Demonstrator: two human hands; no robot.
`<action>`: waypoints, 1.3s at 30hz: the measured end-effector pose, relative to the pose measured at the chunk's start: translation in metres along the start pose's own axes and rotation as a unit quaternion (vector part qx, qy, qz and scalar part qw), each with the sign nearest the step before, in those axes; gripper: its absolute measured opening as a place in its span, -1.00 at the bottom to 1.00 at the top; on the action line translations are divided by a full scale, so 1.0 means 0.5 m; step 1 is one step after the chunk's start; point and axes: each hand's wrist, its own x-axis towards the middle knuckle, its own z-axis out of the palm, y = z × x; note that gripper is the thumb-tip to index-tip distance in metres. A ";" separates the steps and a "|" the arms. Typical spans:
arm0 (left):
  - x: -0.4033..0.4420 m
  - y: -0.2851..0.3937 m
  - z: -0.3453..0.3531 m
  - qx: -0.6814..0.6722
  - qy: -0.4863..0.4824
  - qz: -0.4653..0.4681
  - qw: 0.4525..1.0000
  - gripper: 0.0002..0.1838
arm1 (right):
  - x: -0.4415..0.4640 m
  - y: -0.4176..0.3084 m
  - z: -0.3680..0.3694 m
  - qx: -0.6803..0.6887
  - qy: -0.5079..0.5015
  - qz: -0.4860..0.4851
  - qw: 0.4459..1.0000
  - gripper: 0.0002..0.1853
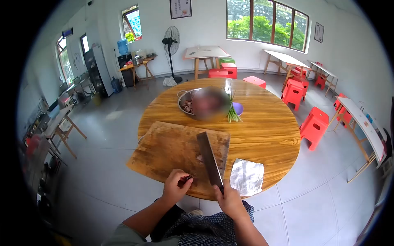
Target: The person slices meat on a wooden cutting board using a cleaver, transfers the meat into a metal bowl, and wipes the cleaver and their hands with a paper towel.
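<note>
My right hand (228, 201) is wrapped round the handle of a cleaver (209, 160), whose broad dark blade points away from me over the right part of the wooden cutting board (164, 143). At the board's near edge my left hand (175, 186) pinches a small dark piece (188, 178), perhaps meat; its kind is unclear. A small scrap (200, 158) lies on the board beside the blade. Beyond the board stands a metal bowl (183, 108) with chopped meat pieces (188, 106) in it. A blurred patch hides the bowl's right side.
The round wooden table (266, 123) also bears green onions (234, 112), a purple bowl (238, 108) and a crumpled white cloth or paper (247, 177). Red stools (314, 127) and a white-topped table (365, 127) stand to the right. A standing fan (170, 45) is at the back.
</note>
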 end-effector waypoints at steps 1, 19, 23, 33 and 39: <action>0.004 -0.001 0.001 0.006 -0.001 0.000 1.000 -0.72 | 0.007 0.006 -0.001 0.006 -0.002 -0.002 1.000 -0.75; -0.014 0.029 0.020 -0.015 -0.016 -0.025 0.999 -0.71 | -0.004 -0.027 -0.046 -0.104 -0.078 0.057 0.990 -0.80; -0.038 -0.008 0.044 -0.003 -0.021 0.032 0.999 -0.72 | -0.013 -0.033 -0.055 -0.093 -0.056 0.101 0.989 -0.80; -0.028 0.043 0.031 -0.023 -0.093 0.001 0.995 -0.78 | -0.048 -0.072 -0.072 -0.163 -0.027 0.109 0.980 -0.80; 0.005 0.090 0.010 -0.068 -0.078 0.008 0.995 -0.82 | -0.073 -0.053 -0.076 -0.122 0.015 0.236 0.964 -0.82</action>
